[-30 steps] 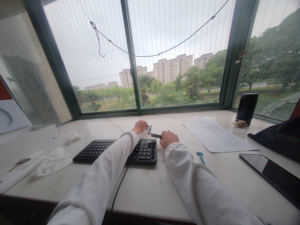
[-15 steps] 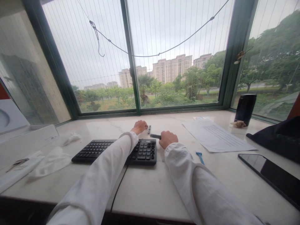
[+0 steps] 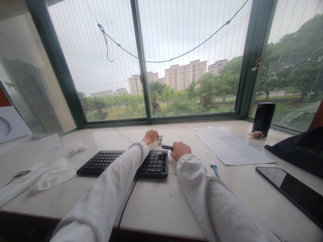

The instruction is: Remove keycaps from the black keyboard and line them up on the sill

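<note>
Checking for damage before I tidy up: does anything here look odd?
The black plastic keyboard looks incomplete: dark gaps at its number pad's right edge suggest missing keycaps. Small grey pieces lie beyond it, beside the left hand. A crumpled white sheet lies left of it.

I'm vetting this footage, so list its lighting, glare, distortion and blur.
Head view: pale daylight from the window, dark below the counter's edge. Head view: window frame splayed by the lens. Head view: glare on the black screen, print on the paper too soft to read.
</note>
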Available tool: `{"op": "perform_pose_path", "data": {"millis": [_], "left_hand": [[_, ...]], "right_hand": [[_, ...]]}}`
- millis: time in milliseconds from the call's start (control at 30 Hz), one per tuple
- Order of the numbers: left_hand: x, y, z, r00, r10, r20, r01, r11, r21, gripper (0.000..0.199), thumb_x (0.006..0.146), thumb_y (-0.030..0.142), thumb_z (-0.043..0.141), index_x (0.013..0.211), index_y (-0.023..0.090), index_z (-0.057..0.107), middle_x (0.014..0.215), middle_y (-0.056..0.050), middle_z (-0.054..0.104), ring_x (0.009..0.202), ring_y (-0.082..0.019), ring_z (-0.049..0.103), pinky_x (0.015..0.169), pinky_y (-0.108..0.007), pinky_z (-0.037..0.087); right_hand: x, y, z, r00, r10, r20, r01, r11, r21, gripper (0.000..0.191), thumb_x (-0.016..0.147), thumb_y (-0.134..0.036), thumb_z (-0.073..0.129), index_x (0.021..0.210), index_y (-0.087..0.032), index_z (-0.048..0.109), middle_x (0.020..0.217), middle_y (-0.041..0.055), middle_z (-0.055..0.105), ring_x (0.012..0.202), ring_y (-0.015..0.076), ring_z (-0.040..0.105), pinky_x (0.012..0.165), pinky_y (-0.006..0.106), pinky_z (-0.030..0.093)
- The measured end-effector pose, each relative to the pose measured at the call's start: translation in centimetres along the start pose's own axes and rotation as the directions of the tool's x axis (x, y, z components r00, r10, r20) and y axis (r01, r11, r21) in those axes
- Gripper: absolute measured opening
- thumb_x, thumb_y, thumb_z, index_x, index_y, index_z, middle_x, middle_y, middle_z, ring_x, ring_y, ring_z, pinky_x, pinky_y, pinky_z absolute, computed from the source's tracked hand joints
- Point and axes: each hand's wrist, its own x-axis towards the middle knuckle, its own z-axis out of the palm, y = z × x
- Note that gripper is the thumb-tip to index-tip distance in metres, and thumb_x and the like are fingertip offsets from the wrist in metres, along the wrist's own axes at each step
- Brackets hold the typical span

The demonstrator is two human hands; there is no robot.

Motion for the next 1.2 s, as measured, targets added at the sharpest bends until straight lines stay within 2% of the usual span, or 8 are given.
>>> {"op": "perform_pose_path", "data": {"millis": [433,667,833,933,1033,1100,1133,1200], "left_hand": [[-0.5,-0.1,-0.7,1.000,-0.017,-0.006,0.017,1.000,-0.005,0.020,0.077,0.033,0.060,0.066,0.018,0.068,0.073,-0.010,0.068,0.076,-0.022,0.062,0.070,-0.029,0.040],[-2.4,-0.5,-4.2,0.998,-0.020,-0.062,0.018,0.999,-0.041,0.020,0.082,0.034,0.056,0.079,0.022,0.072,0.079,-0.006,0.069,0.082,-0.020,0.062,0.075,-0.029,0.040],[-6.7,-0.1,-6.7,0.987,0.050,-0.155,-0.073,0.987,-0.146,0.023,0.083,0.042,0.056,0.091,0.029,0.072,0.095,-0.002,0.071,0.091,-0.022,0.062,0.079,-0.031,0.041],[-10.2,0.6,-7.4,0.973,0.133,-0.188,-0.182,0.945,-0.272,0.027,0.083,0.048,0.055,0.093,0.030,0.072,0.097,0.000,0.071,0.091,-0.019,0.062,0.080,-0.028,0.041],[-13.0,1.2,-7.6,0.962,0.238,-0.136,-0.273,0.871,-0.408,0.032,0.080,0.052,0.057,0.092,0.026,0.074,0.089,-0.002,0.072,0.083,-0.017,0.063,0.076,-0.024,0.041],[-14.1,1.6,-7.4,0.937,0.332,-0.107,-0.340,0.803,-0.490,0.036,0.077,0.053,0.060,0.091,0.024,0.074,0.085,-0.003,0.072,0.076,-0.015,0.062,0.071,-0.022,0.041],[-14.4,1.7,-7.3,0.923,0.372,-0.102,-0.367,0.769,-0.523,0.037,0.075,0.053,0.062,0.091,0.023,0.074,0.083,-0.003,0.071,0.073,-0.014,0.061,0.069,-0.022,0.040],[-14.6,1.9,-6.9,0.903,0.419,-0.096,-0.396,0.722,-0.568,0.039,0.071,0.053,0.066,0.092,0.021,0.074,0.083,-0.004,0.070,0.070,-0.013,0.059,0.065,-0.021,0.039]], "right_hand": [[0.0,0.1,-0.2,1.000,0.007,-0.008,-0.007,1.000,-0.012,0.023,0.076,-0.022,0.052,0.092,-0.015,0.066,0.090,0.0147,0.065,0.085,0.0265,0.063,0.069,0.034,0.047],[0.0,0.3,-0.4,0.998,0.002,-0.066,0.003,0.997,0.072,0.026,0.083,-0.033,0.046,0.088,-0.015,0.065,0.087,0.0149,0.065,0.078,0.0249,0.063,0.065,0.033,0.046],[-0.1,0.1,-1.1,0.980,0.053,-0.191,0.007,0.953,0.304,0.036,0.088,-0.042,0.039,0.078,-0.018,0.064,0.077,0.0117,0.065,0.072,0.0232,0.061,0.062,0.031,0.043],[-0.1,-0.6,-1.5,0.956,0.184,-0.230,0.016,0.746,0.666,0.046,0.087,-0.055,0.038,0.065,-0.018,0.057,0.065,0.0074,0.061,0.062,0.0177,0.057,0.057,0.028,0.041],[-0.3,-1.7,-1.7,0.949,0.290,-0.128,0.060,0.235,0.970,0.045,0.082,-0.060,0.046,0.061,-0.020,0.045,0.048,-0.0020,0.045,0.041,0.0094,0.039,0.041,0.024,0.033],[-0.6,-2.7,-1.6,0.953,0.298,-0.051,0.086,-0.104,0.991,0.044,0.079,-0.057,0.054,0.059,-0.022,0.037,0.043,-0.0084,0.030,0.035,0.0060,0.024,0.034,0.022,0.023],[-0.7,-3.2,-1.5,0.956,0.293,-0.019,0.088,-0.223,0.971,0.045,0.078,-0.055,0.057,0.058,-0.022,0.034,0.042,-0.0100,0.025,0.034,0.0051,0.019,0.032,0.021,0.020],[-1.1,-4.2,-1.1,0.961,0.275,0.037,0.065,-0.350,0.934,0.046,0.076,-0.050,0.062,0.056,-0.021,0.033,0.042,-0.0113,0.021,0.035,0.0041,0.016,0.031,0.020,0.017]]}}
